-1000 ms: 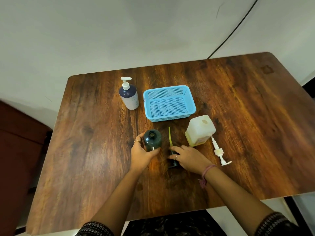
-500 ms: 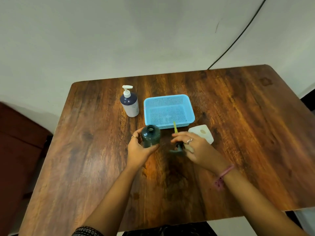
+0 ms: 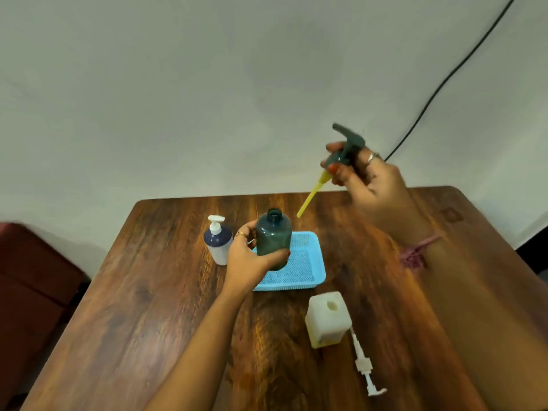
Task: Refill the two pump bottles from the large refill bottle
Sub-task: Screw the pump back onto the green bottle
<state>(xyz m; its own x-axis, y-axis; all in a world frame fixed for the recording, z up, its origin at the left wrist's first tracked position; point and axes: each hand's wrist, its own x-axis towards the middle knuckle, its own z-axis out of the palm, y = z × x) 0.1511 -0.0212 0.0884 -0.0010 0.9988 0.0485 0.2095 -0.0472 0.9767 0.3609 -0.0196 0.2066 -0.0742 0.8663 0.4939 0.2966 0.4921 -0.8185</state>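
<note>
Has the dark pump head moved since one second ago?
Yes. The right hand has lifted the dark pump head off the table, above the blue basket.

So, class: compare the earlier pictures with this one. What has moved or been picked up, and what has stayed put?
The right hand has lifted the dark pump head off the table, its yellow tube pointing down toward the green bottle. The left hand still grips that bottle and has raised it over the basket. The white-pump bottle, refill bottle and loose white pump look unmoved.
</note>
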